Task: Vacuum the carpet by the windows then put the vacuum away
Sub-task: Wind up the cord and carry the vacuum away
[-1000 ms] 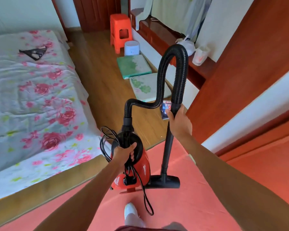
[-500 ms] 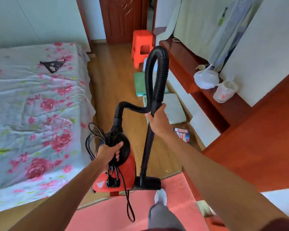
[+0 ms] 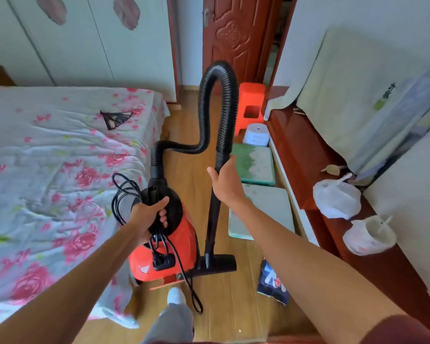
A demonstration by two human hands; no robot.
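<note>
The red vacuum cleaner (image 3: 181, 247) hangs above the wooden floor between the bed and the window bench. My left hand (image 3: 148, 216) grips its black top handle together with the coiled black power cord (image 3: 123, 192). A loop of cord dangles below the body. My right hand (image 3: 225, 181) grips the black wand (image 3: 212, 219) just under the ribbed hose (image 3: 219, 95), which arches up in front of me. The flat floor nozzle (image 3: 217, 263) hangs at the wand's lower end. The carpet is out of view.
A bed with a rose-print cover (image 3: 60, 170) fills the left. Along the right stand a red wooden bench (image 3: 308, 150) with plastic bags, floor cushions (image 3: 255, 163), a white bin (image 3: 256, 134) and an orange stool (image 3: 251, 105). A packet (image 3: 273, 281) lies on the floor. A brown door (image 3: 233, 38) is ahead.
I have walked forward off the red carpet onto the wooden floor, carrying the vacuum. Both hands keep the same grips. The door and stool are nearer.
</note>
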